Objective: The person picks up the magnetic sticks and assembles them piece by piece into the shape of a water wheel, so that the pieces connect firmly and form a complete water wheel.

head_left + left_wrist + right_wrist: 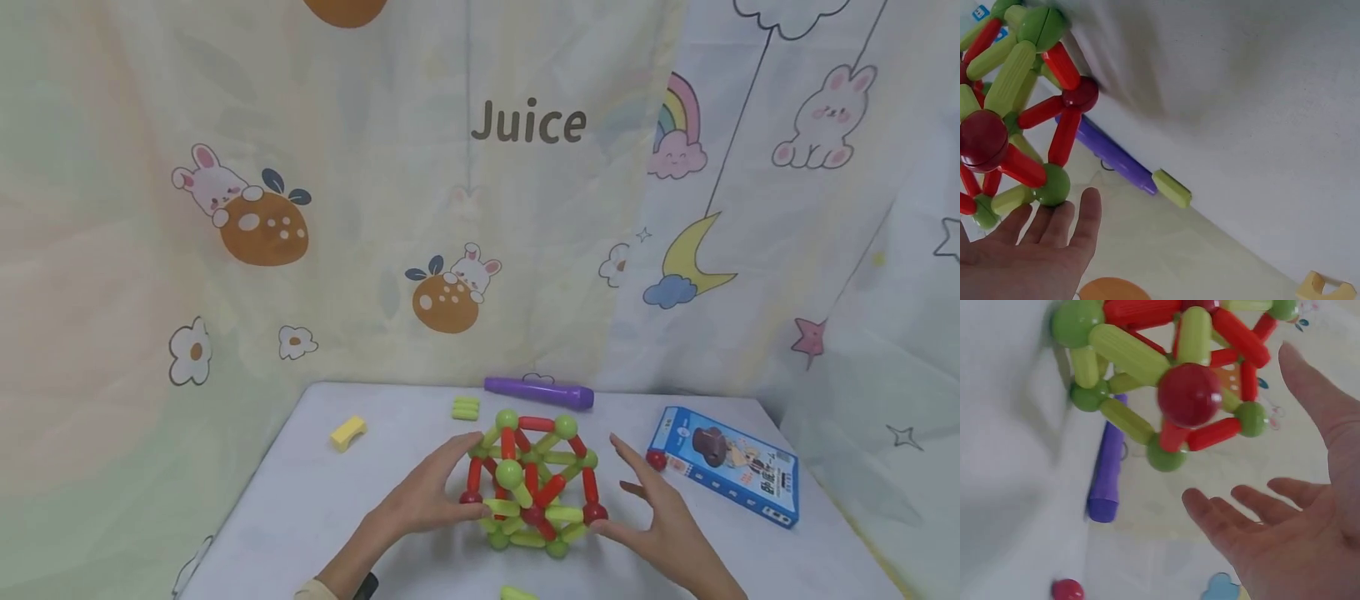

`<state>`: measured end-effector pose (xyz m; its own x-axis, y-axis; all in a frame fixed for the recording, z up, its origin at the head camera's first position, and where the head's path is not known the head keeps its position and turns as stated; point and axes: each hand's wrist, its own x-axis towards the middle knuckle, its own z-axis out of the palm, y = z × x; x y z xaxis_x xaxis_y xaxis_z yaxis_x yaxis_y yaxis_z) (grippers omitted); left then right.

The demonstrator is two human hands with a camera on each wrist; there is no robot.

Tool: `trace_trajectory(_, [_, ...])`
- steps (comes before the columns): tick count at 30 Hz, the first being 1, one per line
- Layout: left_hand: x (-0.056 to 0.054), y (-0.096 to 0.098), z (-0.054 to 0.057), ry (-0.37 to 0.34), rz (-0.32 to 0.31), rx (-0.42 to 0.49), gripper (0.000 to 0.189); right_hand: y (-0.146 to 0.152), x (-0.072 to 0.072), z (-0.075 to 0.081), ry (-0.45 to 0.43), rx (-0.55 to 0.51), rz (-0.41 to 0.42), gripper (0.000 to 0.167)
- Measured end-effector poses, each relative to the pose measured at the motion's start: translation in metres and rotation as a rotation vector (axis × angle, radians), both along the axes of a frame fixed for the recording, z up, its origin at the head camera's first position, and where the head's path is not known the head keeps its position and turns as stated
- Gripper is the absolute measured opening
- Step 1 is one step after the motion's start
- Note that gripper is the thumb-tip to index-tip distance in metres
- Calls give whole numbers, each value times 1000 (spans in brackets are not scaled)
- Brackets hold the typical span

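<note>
A framework of magnetic rods and balls, red and green, stands on the table in the head view. My left hand is at its left side, thumb low and fingers reaching up beside it. In the left wrist view, the extended fingers of that hand are at a lower green ball, seemingly touching it. On the right side, my right hand is spread, its thumb tip close to a red corner ball. The right wrist view shows this hand with its fingers apart from the framework.
Behind the framework lie a purple stick and several green rods. A yellow arch block is at the left. On the right, a blue box has a loose red ball beside it. Another green rod lies at the front.
</note>
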<state>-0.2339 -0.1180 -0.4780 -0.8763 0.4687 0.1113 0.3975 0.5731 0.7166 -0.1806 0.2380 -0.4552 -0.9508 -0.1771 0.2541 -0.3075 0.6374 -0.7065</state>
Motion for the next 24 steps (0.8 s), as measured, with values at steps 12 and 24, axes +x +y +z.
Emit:
trace_trajectory(12, [0, 1, 1, -10, 1, 28, 97, -33, 46, -3, 312, -65, 70, 22])
trace_trajectory(24, [2, 0, 2, -17, 2, 19, 99, -71, 2, -93, -373, 328, 515, 44])
